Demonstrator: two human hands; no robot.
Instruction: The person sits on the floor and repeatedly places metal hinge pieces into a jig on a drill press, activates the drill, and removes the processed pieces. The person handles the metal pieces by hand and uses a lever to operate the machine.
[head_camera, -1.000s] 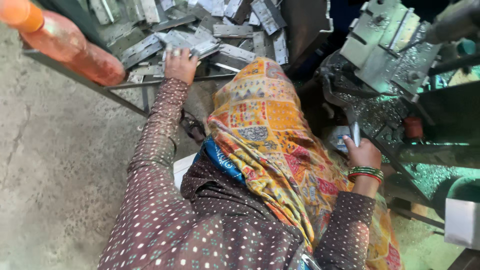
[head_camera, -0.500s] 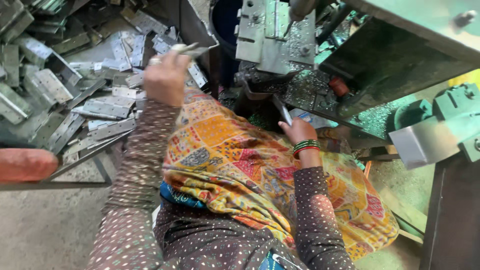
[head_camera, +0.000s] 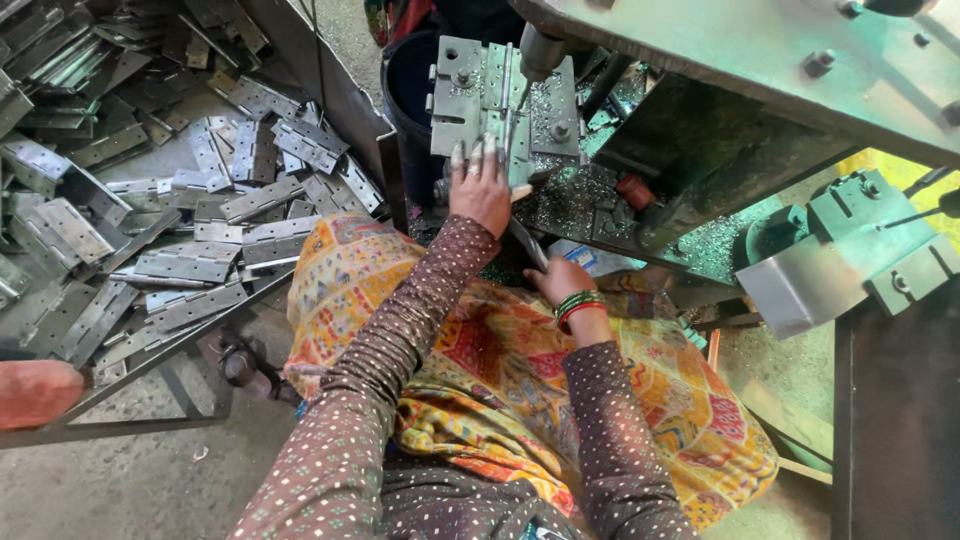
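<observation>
My left hand (head_camera: 480, 190) reaches forward to the grey steel jig (head_camera: 490, 95) under the machine's spindle (head_camera: 540, 50). It presses a metal hinge plate (head_camera: 511, 135) against the jig, fingers laid flat over it. Lower and nearer to me, my right hand (head_camera: 562, 281) rests above my lap on the patterned yellow cloth (head_camera: 500, 370). It grips a thin flat metal piece (head_camera: 527, 243) that points up toward the left hand. Green and red bangles sit on the right wrist.
A heap of grey hinge plates (head_camera: 190, 240) fills a metal-framed tray on the left. A dark bucket (head_camera: 408, 90) stands behind the jig. Metal shavings (head_camera: 580, 200) cover the machine bed. The green machine body (head_camera: 760, 70) overhangs at the right. An orange object (head_camera: 38, 392) sits at the lower left.
My left hand has lifted a hinge plate from the heap on the left and carried it right to the jig. The right hand has stayed near my lap with its metal piece.
</observation>
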